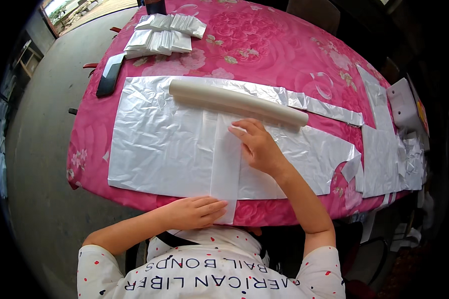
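A narrow, folded strip of translucent white plastic (226,169) lies lengthwise across a stack of large white plastic bags (154,134); its near end hangs over the table edge. My left hand (197,212) rests flat at that near end, fingers stretched out and side by side. Farther up, my right hand (259,147) is bent over the strip's far part, thumb and fingertips drawn together on the film. Just beyond it an off-white roll (239,103) lies slantwise across the bags. The bags have a curved cut-out and handle parts on the right.
Folded plastic packets (159,37) sit in piles at the far left, near a dark phone (111,74). More plastic bags (379,159) and a white container (404,103) are on the right. A pink flowered cloth (254,30) covers the table.
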Available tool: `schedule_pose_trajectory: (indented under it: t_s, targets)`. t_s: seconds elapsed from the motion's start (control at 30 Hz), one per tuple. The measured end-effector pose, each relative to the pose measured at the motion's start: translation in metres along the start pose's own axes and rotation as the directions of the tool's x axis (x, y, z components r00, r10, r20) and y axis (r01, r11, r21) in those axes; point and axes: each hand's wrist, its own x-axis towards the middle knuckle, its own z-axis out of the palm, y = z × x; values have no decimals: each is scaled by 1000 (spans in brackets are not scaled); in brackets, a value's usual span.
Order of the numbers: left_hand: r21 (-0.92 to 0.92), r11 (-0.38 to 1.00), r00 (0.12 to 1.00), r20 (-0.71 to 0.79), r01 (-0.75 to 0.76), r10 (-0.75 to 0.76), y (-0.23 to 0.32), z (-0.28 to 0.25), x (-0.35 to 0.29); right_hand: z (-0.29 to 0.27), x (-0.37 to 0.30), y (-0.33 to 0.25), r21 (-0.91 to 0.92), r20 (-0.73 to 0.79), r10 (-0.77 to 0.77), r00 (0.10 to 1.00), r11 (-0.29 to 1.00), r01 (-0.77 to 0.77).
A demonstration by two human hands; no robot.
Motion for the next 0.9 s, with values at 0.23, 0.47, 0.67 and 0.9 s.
schedule_pose_trajectory:
  t_s: [0.23, 0.47, 0.67, 0.9]
  targets:
    - [-115, 988, 984, -158, -100, 81, -8, 1, -6, 8, -52, -51, 172, 219, -102, 970, 983, 64]
    - [-280, 938, 936, -226, 204, -271, -16, -24, 18, 26, -62, -49, 128, 56, -41, 998, 991, 33]
    - [-163, 930, 928, -127, 328, -350, -22, -12, 17, 18, -64, -47, 68, 13, -10, 1000, 998, 9]
    - [-574, 626, 736, -59, 528, -674, -29, -25, 31, 14, -43, -42, 447, 120, 553, 824, 711, -542]
